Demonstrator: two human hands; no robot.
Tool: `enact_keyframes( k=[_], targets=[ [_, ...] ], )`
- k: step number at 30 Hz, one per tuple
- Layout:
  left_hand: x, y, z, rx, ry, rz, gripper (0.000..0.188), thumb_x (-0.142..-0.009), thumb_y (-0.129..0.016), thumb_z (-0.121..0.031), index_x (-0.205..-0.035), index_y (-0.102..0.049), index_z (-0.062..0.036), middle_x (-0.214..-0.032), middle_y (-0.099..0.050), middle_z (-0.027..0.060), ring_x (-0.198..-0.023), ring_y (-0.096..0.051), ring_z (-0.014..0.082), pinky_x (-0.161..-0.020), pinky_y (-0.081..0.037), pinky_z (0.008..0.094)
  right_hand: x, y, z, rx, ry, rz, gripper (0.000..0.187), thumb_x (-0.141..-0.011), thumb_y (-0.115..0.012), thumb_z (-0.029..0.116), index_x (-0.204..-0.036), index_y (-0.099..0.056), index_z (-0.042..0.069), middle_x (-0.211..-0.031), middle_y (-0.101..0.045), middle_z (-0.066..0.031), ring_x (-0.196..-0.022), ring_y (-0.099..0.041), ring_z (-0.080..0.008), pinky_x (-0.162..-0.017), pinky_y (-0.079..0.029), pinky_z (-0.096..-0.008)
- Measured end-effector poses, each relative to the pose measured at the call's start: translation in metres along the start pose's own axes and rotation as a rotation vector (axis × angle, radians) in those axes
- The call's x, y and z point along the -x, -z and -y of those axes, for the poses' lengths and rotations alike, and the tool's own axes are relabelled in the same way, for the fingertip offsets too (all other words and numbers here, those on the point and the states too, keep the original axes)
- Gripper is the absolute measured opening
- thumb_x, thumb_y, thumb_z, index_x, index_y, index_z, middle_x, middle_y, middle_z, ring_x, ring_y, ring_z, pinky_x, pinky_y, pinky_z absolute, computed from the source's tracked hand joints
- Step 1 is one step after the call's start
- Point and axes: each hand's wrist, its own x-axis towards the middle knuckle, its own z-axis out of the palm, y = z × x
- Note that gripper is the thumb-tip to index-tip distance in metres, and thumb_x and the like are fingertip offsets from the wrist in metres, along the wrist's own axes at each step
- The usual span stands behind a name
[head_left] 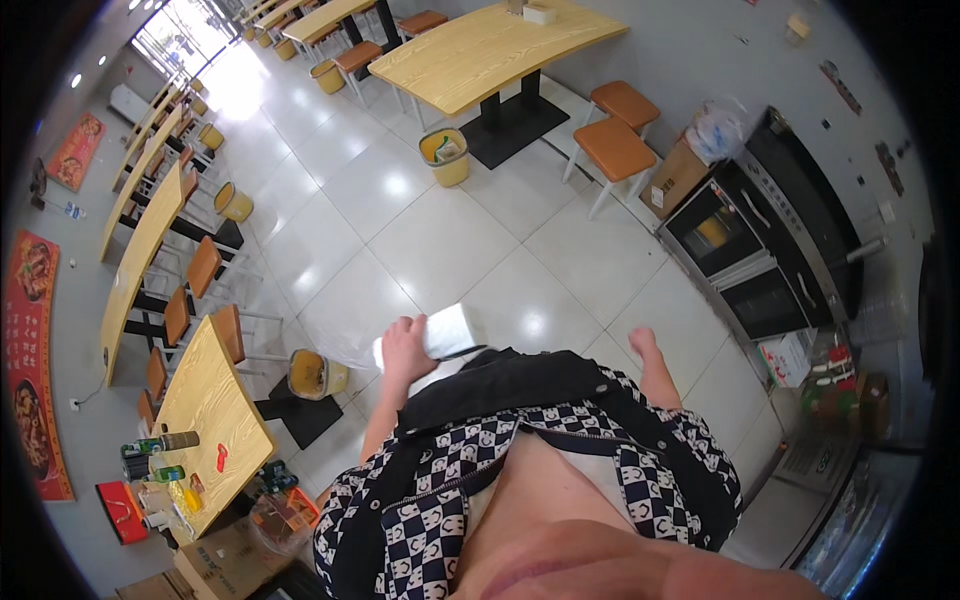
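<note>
My left hand (403,352) is closed around a white block that looks like a pack of tissues (450,328), held out in front of my body. The pack shows on both sides of my fingers. Thin clear plastic (345,338) spreads to the left of that hand, and a dark strip lies along the pack's near edge. To the right, my right hand (646,345) hangs beside my body over the tiled floor, its fingers curled in and no object visible in them.
Yellow bins (446,158) stand on the tiled floor (450,240). A wooden table (490,55) and brown stools (613,150) are ahead. More tables (205,420) line the left wall, the nearest holding bottles (165,472). On the right are a black oven (755,250) and a cardboard box (676,178).
</note>
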Motion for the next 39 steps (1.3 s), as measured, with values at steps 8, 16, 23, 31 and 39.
enact_keyframes(
  k=[8, 16, 23, 31, 39],
  targets=[
    [-0.261, 0.008, 0.077, -0.223, 0.130, 0.083, 0.064, -0.047, -0.074, -0.020, -0.108, -0.055, -0.0126, -0.097, -0.054, 0.0117, -0.093, -0.053, 0.0307, -0.080, -0.044, 0.0406, -0.248, 0.109, 0.329, -0.543, 0.345, 0.150, 0.018, -0.075, -0.058, 0.021, -0.077, -0.062, 0.003, -0.067, -0.060, -0.0064, -0.057, -0.057, -0.0143, -0.054, -0.047, -0.0294],
    [-0.627, 0.029, 0.084, -0.345, -0.141, 0.179, 0.047, -0.052, -0.070, -0.010, -0.097, -0.057, -0.0153, -0.092, -0.054, 0.0095, -0.094, -0.054, 0.0279, -0.075, -0.044, 0.0376, -0.399, 0.198, 0.314, 0.077, 0.211, 0.348, 0.024, -0.075, -0.057, 0.027, -0.080, -0.064, 0.005, -0.062, -0.059, -0.0056, -0.053, -0.057, -0.0168, -0.049, -0.047, -0.0314],
    [-0.883, -0.018, 0.081, -0.718, -0.184, 0.519, 0.034, -0.061, -0.071, -0.016, -0.095, -0.065, -0.0179, -0.101, -0.057, 0.0076, -0.103, -0.053, 0.0236, -0.087, -0.039, 0.0398, -0.556, 0.291, 0.396, -0.061, 0.085, 0.461, 0.024, -0.072, -0.057, 0.025, -0.080, -0.066, 0.004, -0.082, -0.064, -0.0182, -0.077, -0.061, -0.0342, -0.067, -0.048, -0.0400],
    [-1.043, -0.105, 0.075, -0.561, -0.082, 0.554, 0.026, -0.088, -0.045, -0.025, -0.106, -0.063, -0.0224, -0.117, -0.054, 0.0080, -0.119, -0.044, 0.0238, -0.104, -0.021, 0.0528, -0.863, 0.437, 0.612, 0.016, 0.515, 0.095, 0.021, -0.078, -0.055, 0.023, -0.086, -0.061, 0.004, -0.083, -0.062, -0.0191, -0.079, -0.059, -0.0350, -0.066, -0.046, -0.0403],
    [-1.078, -0.071, 0.035, 0.092, 0.171, 0.371, 0.046, -0.070, -0.065, -0.011, -0.115, -0.055, -0.0118, -0.118, -0.052, 0.0150, -0.111, -0.048, 0.0318, -0.096, -0.039, 0.0399, -1.071, 0.542, 0.795, 0.183, 0.693, -0.516, 0.045, -0.076, -0.063, 0.030, -0.111, -0.052, 0.004, -0.109, -0.056, -0.0161, -0.107, -0.048, -0.0336, -0.091, -0.039, -0.0428]
  ],
)
